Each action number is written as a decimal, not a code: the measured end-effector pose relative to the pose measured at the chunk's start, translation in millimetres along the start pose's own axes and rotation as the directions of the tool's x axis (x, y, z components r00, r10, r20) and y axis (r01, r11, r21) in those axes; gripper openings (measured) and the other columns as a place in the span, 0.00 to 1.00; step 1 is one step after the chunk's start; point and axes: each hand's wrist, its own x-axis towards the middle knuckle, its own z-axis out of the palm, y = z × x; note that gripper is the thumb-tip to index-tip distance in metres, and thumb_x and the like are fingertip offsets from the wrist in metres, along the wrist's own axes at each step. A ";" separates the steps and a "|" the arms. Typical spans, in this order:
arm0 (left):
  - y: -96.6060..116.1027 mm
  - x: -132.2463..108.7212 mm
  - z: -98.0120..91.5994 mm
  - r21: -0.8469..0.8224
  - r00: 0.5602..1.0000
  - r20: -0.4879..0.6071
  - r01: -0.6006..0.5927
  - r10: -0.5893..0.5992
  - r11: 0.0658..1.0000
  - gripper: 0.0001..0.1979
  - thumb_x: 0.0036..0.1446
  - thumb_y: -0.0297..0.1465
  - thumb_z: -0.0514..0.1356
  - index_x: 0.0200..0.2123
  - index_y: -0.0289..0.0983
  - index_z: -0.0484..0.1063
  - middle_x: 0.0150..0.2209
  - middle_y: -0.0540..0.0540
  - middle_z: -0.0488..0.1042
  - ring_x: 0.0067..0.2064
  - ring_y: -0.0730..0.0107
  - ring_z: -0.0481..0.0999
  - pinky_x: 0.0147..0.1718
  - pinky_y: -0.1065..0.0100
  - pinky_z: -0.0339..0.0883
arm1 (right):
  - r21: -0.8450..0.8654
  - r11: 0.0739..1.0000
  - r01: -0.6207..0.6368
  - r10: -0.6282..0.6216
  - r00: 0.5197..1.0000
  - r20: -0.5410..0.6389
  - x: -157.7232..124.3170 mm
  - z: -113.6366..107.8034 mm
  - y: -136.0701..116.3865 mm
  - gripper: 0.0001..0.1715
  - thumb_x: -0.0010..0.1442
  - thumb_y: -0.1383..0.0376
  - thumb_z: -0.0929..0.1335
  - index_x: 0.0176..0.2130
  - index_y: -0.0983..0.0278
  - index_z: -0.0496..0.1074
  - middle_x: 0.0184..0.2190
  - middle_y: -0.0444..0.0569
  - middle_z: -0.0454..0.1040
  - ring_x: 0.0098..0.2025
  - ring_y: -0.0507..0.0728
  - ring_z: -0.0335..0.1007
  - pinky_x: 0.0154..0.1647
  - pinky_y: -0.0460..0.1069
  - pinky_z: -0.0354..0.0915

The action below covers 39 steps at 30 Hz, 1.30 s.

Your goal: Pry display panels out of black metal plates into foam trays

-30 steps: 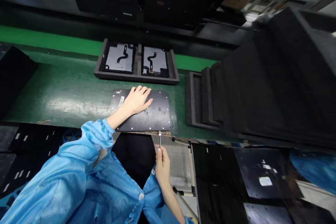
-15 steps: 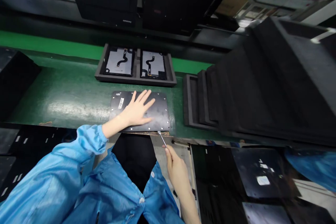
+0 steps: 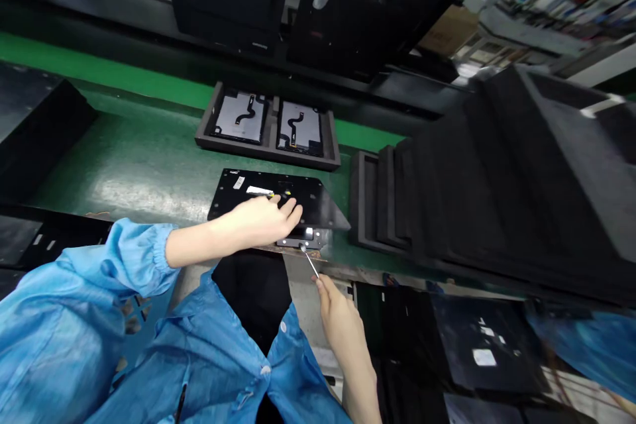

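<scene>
A thin black plate with a row of studs round its rim is tilted, its front edge raised off a lower plate at the bench edge. White labels mark its top. My left hand grips the plate near its front edge, fingers bent over the top; the thumb is hidden. Between the fingers and thumb of my right hand is a slim metal pry tool. Its flat tip touches or lies very close to the lower plate's front edge.
Behind the plates stands a grey foam tray holding two flat panels with black ribbon cables. Stacked dark foam trays rise on the right. A dark block occupies the bench's left. Black panels lie below the bench edge, right.
The black plate has tilted up at its front, uncovering the lower plate. My left hand has gone from lying spread on it to gripping it. The view has shifted slightly.
</scene>
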 end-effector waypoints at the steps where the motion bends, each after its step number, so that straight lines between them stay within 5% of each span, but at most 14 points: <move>1: -7.8 -1.3 -9.5 -0.023 0.999 -0.029 0.020 -0.021 1.000 0.24 0.71 0.20 0.54 0.67 0.27 0.71 0.65 0.26 0.77 0.55 0.46 0.86 0.42 0.55 0.84 | 0.037 0.999 0.017 -0.017 1.000 -0.008 0.0 2.4 2.4 0.33 0.80 0.47 0.51 0.65 0.50 0.74 0.44 0.51 0.86 0.47 0.66 0.83 0.45 0.54 0.70; 6: -30.4 -3.6 -38.7 -0.145 0.992 -0.003 0.123 -0.125 0.982 0.21 0.71 0.20 0.56 0.63 0.35 0.73 0.58 0.35 0.83 0.48 0.57 0.89 0.40 0.63 0.80 | 0.302 0.916 0.264 -0.242 0.964 -0.107 5.4 4.3 3.0 0.30 0.81 0.46 0.53 0.64 0.54 0.72 0.48 0.49 0.84 0.46 0.63 0.83 0.47 0.53 0.72; 9: -28.7 -1.8 -41.1 -0.143 0.989 0.013 0.148 -0.148 0.979 0.17 0.76 0.24 0.54 0.62 0.34 0.73 0.54 0.35 0.84 0.43 0.54 0.89 0.37 0.61 0.78 | 0.243 0.812 0.531 -0.483 0.844 -0.232 21.7 -6.0 -24.4 0.22 0.81 0.57 0.56 0.58 0.58 0.73 0.49 0.51 0.82 0.49 0.62 0.80 0.52 0.54 0.72; 12: -25.0 -0.1 -41.9 -0.105 0.986 0.032 0.168 -0.165 0.980 0.17 0.79 0.31 0.51 0.63 0.34 0.72 0.52 0.36 0.85 0.41 0.53 0.89 0.33 0.61 0.75 | -0.032 0.733 0.679 -0.664 0.705 -0.249 49.9 -21.2 -65.8 0.17 0.77 0.66 0.59 0.49 0.62 0.75 0.46 0.54 0.80 0.46 0.63 0.77 0.53 0.57 0.70; 14: -23.9 0.3 -43.5 -0.096 0.985 0.053 0.169 -0.164 0.981 0.17 0.79 0.31 0.52 0.63 0.35 0.72 0.55 0.37 0.84 0.43 0.53 0.89 0.33 0.62 0.74 | -0.199 0.701 0.685 -0.713 0.667 -0.215 70.3 -30.9 -89.6 0.15 0.76 0.63 0.64 0.56 0.64 0.76 0.50 0.57 0.79 0.48 0.65 0.78 0.54 0.58 0.71; 17: -23.1 -0.4 -45.9 -0.115 0.985 0.068 0.166 -0.159 0.979 0.15 0.75 0.29 0.57 0.62 0.35 0.71 0.56 0.38 0.84 0.45 0.53 0.89 0.34 0.62 0.75 | -0.334 0.608 0.720 -0.785 0.608 -0.119 94.4 -41.8 -108.9 0.30 0.72 0.56 0.73 0.68 0.60 0.73 0.62 0.61 0.75 0.57 0.68 0.77 0.60 0.59 0.71; 22: -21.3 -2.8 -44.0 -0.143 0.992 0.051 0.121 -0.115 0.982 0.14 0.73 0.27 0.60 0.59 0.35 0.72 0.58 0.37 0.83 0.47 0.51 0.89 0.34 0.61 0.76 | -0.389 0.439 0.810 -0.878 0.478 0.004 117.7 -53.1 -113.0 0.29 0.68 0.57 0.78 0.66 0.53 0.78 0.65 0.57 0.77 0.63 0.70 0.76 0.66 0.60 0.69; 27: -22.9 -2.7 -39.9 -0.158 0.989 -0.006 0.142 -0.145 0.977 0.14 0.74 0.29 0.59 0.59 0.36 0.74 0.53 0.38 0.85 0.42 0.52 0.89 0.33 0.61 0.76 | -0.347 0.524 0.778 -0.831 0.556 -0.008 136.7 -65.0 -121.8 0.41 0.60 0.49 0.82 0.67 0.56 0.78 0.58 0.56 0.83 0.60 0.71 0.79 0.62 0.59 0.73; 29: -24.0 -2.4 -40.1 -0.170 0.988 -0.023 0.149 -0.155 0.974 0.13 0.75 0.31 0.58 0.58 0.37 0.75 0.50 0.39 0.86 0.39 0.53 0.89 0.32 0.62 0.75 | -0.360 0.507 0.783 -0.842 0.539 -0.012 137.2 -66.6 -125.9 0.40 0.59 0.50 0.82 0.66 0.58 0.78 0.57 0.56 0.84 0.58 0.71 0.80 0.60 0.58 0.74; 32: -24.7 -2.4 -40.8 -0.174 0.990 -0.023 0.135 -0.141 0.975 0.12 0.76 0.32 0.58 0.57 0.37 0.76 0.49 0.40 0.86 0.40 0.52 0.89 0.32 0.62 0.75 | -0.388 0.423 0.819 -0.886 0.464 0.013 127.1 -62.8 -128.5 0.33 0.59 0.58 0.80 0.63 0.58 0.81 0.57 0.55 0.84 0.57 0.69 0.80 0.60 0.57 0.73; 37: -24.9 -2.9 -37.7 -0.195 0.988 -0.039 0.141 -0.151 0.971 0.11 0.76 0.33 0.59 0.57 0.38 0.75 0.48 0.40 0.86 0.39 0.54 0.89 0.31 0.63 0.74 | -0.534 0.179 0.826 -0.982 0.180 -0.051 110.3 -57.3 -127.0 0.24 0.71 0.75 0.65 0.58 0.57 0.82 0.48 0.52 0.85 0.36 0.56 0.78 0.52 0.54 0.73; 39: -25.0 -3.2 -36.9 -0.194 0.989 -0.049 0.130 -0.142 0.972 0.12 0.76 0.32 0.59 0.57 0.37 0.75 0.47 0.40 0.86 0.39 0.53 0.89 0.32 0.63 0.75 | -0.589 0.229 0.775 -0.974 0.181 -0.139 107.4 -61.2 -126.9 0.23 0.72 0.76 0.63 0.53 0.59 0.83 0.41 0.52 0.85 0.32 0.55 0.76 0.49 0.53 0.73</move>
